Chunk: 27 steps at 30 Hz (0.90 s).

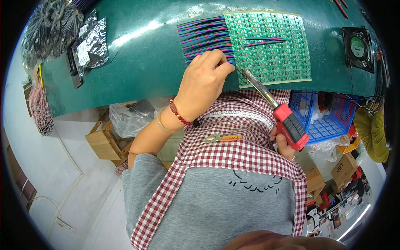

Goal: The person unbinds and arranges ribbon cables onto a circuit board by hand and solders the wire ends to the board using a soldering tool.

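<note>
A green circuit board panel (275,62) lies on the green work surface, its many small boards in rows. Along its left edge runs a row of thin multicoloured wires (204,38), stretching out to the left. My left hand (205,79) is pinched at the near end of that row, on a wire by the board's edge; its fingertips partly cover the wire. My right hand (284,146), mostly behind the handle, grips a soldering iron (291,125) with a red and black handle. The iron's tip meets the board's left edge, beside my left fingertips. A few loose wires (266,41) rest across the panel.
A black fan (358,49) stands at the right of the green table (141,62). Bagged parts (89,46) and a black-handled tool (74,68) lie at the left. Below the table's edge are a blue crate (329,125) and a wooden stool (104,141).
</note>
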Available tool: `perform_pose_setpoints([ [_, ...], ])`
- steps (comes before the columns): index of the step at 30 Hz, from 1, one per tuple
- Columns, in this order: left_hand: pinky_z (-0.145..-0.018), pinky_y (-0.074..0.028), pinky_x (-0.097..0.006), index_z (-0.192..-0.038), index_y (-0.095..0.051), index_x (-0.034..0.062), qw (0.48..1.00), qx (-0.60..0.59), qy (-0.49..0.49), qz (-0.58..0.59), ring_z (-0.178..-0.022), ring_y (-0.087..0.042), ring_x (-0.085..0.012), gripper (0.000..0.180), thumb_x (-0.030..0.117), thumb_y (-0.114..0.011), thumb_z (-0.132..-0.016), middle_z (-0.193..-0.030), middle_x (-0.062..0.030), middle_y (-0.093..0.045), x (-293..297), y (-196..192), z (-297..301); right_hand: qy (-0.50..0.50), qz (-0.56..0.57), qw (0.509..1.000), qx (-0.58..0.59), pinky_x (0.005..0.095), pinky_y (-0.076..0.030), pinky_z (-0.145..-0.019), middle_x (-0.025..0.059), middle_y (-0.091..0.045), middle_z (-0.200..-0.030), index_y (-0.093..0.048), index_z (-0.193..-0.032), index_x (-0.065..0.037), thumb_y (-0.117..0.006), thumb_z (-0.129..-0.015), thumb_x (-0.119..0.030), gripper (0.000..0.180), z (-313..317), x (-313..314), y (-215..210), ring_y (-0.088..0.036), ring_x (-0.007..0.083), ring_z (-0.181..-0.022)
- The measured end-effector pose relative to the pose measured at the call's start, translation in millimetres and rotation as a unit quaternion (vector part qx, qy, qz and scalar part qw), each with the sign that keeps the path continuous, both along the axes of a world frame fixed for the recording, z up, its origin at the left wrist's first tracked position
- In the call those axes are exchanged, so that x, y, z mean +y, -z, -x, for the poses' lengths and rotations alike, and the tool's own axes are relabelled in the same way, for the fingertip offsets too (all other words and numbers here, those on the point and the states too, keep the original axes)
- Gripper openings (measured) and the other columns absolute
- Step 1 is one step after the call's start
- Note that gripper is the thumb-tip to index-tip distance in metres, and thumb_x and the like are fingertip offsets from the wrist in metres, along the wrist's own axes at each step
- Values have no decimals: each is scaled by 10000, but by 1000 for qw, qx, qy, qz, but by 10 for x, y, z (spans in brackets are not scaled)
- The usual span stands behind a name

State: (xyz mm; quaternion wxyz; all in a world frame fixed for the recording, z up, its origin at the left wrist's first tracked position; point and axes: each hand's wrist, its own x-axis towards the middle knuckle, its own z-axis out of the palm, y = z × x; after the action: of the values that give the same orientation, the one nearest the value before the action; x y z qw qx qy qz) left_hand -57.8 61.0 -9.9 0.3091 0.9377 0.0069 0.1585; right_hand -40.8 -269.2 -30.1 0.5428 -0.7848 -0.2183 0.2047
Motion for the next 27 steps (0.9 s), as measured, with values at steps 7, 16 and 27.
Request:
perform_pose_setpoints([
  [7, -776, -486, -388, -905, -668, 38, 1000, 14, 10, 11, -875, -602, -273, 132, 6, -660, -777, -934, -86, -588, -11, 10, 25, 46, -84, 993, 69, 304, -465, -556, 62, -625, -753, -689, -906, 0, -735, -906, -325, 329, 25, 13, -68, -609, 171, -613],
  [16, -736, -515, -383, -898, -699, 51, 1000, 1, -11, -10, -823, -635, -263, 150, -13, -741, -768, -881, -68, -605, -38, -8, 16, 14, -25, 999, 39, 305, -464, -559, 69, -634, -747, -698, -914, 0, -739, -891, -305, 309, 24, -19, -22, -619, 179, -630],
  [27, -732, -465, -371, -891, -650, 59, 1000, -8, -14, -22, -841, -599, -247, 109, 29, -697, -797, -911, -66, -576, -72, 28, 27, 30, -51, 996, 67, 310, -457, -562, 65, -637, -742, -694, -899, 6, -738, -895, -326, 335, 9, 22, -95, -614, 168, -634],
])
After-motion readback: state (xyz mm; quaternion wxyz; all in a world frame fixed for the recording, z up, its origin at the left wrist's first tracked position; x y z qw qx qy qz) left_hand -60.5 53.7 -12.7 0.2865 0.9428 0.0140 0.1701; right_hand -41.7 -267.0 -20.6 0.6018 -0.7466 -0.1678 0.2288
